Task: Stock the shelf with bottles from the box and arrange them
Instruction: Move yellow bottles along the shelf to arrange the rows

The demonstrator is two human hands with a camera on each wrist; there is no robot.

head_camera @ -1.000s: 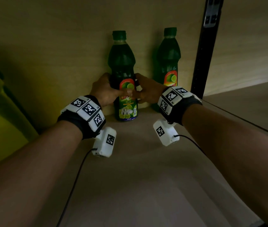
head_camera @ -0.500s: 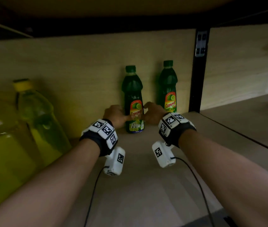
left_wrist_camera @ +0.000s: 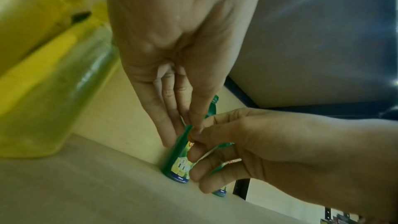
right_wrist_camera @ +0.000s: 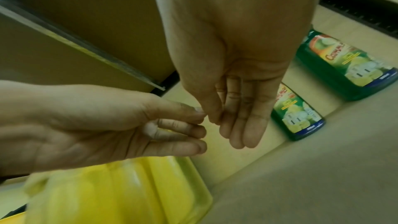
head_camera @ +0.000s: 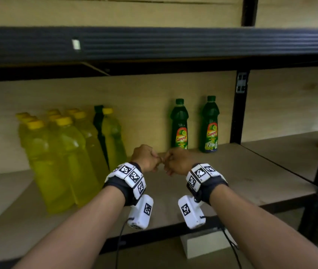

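Two green lime bottles stand upright at the back of the shelf: the left one (head_camera: pixel 179 125) (left_wrist_camera: pixel 176 164) (right_wrist_camera: pixel 299 117) and the right one (head_camera: pixel 210 125) (right_wrist_camera: pixel 349 67). My left hand (head_camera: pixel 146 158) (left_wrist_camera: pixel 172 91) and right hand (head_camera: pixel 175 162) (right_wrist_camera: pixel 232 91) hover side by side in front of them, over the middle of the shelf board (head_camera: pixel 251 181). Their fingertips touch each other. Both hands are relaxed, with fingers nearly straight, and hold nothing. Neither hand touches a bottle.
A block of several yellow bottles (head_camera: pixel 63 156) (right_wrist_camera: pixel 118 190) fills the shelf's left side, with a dark green bottle (head_camera: pixel 98 117) behind it. A black upright post (head_camera: pixel 238 107) stands right of the green bottles. The upper shelf edge (head_camera: pixel 154 43) hangs overhead. A white box (head_camera: pixel 202 243) sits below.
Both hands have let go of the left green bottle and pulled back toward me. The head view has drawn back too, so more of the shelf shows.
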